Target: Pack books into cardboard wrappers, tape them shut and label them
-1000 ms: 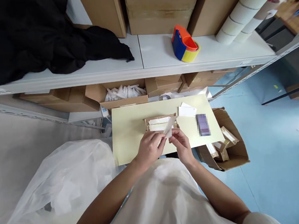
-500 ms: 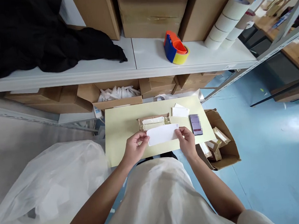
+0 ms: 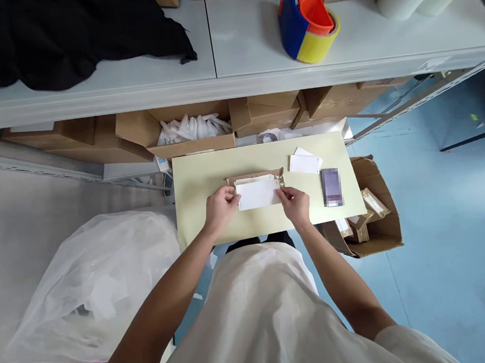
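Between my two hands is a blank white paper slip (image 3: pixel 259 196), stretched flat over the near side of a brown taped package (image 3: pixel 254 175). My left hand (image 3: pixel 221 208) pinches the slip's left end, and my right hand (image 3: pixel 294 204) pinches its right end. The slip covers much of the package, so whether the two touch I cannot tell. Both lie over a pale yellow table (image 3: pixel 198 207). To the right of my right hand are several white slips (image 3: pixel 305 163) and a phone (image 3: pixel 331 187) with a blurred screen.
An open carton (image 3: pixel 383 229) holding taped parcels stands on the floor at the right. A translucent plastic bag (image 3: pixel 99 276) bulges at the left. Behind the table is a shelf (image 3: pixel 251 83) with a tape dispenser (image 3: pixel 308 22) and black cloth (image 3: pixel 100 36). Below it sits an open box (image 3: pixel 193 146).
The slip has come down over the package and now lies level instead of tilted. Both hands keep hold of its ends. The view has shifted, bringing the shelf's tape dispenser closer.
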Available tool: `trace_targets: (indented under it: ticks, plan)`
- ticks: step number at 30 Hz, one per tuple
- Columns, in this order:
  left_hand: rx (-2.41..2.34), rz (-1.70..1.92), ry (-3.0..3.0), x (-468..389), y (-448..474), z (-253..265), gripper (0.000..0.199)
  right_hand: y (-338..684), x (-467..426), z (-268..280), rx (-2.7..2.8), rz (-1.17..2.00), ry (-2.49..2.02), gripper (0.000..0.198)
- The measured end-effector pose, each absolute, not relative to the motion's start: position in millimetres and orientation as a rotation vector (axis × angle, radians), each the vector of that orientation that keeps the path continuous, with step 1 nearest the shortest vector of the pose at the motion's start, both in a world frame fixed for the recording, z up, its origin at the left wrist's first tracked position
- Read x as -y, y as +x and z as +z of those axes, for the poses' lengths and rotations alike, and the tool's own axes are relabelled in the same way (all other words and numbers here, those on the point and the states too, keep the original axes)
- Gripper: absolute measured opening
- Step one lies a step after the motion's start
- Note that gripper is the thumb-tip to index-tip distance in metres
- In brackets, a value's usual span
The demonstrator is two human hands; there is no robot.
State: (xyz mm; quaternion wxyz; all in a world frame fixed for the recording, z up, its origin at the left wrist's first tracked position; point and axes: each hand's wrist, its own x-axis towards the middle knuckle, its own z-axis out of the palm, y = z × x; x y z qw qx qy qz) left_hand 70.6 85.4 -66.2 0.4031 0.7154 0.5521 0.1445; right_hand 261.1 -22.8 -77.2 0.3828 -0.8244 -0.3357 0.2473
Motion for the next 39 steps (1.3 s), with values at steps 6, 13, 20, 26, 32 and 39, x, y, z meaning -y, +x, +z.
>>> trace_targets:
  ticks: [6,13,20,26,32,39]
  plan:
    - [-1.509,0.254,1.980,-103.3,90.4,-74.3,0.022,271.0,0.9,-91.5,1.090,0.501,-2.270,0.031]
    - [-1.555,0.196,2.026,-101.9,92.5,-78.2,0.018,270.1,-2.8,-98.7,1.156,0.473,-2.348,0.026]
    - [-1.604,0.138,2.116,-102.4,96.8,-81.0,0.031,264.5,-4.2,-103.9,1.319,0.337,-2.433,0.026]
    - [-1.678,0.123,2.160,-106.0,89.1,-79.9,0.054,268.1,1.8,-106.4,1.321,0.238,-2.457,0.059]
    - [-0.984,0.137,2.598,-81.7,90.9,-80.8,0.052,268.9,9.2,-100.1,1.857,0.283,-2.139,0.061]
    - [-0.944,-0.053,2.709,-80.0,88.2,-98.5,0.074,274.6,9.2,-109.6,2.110,0.236,-2.186,0.069]
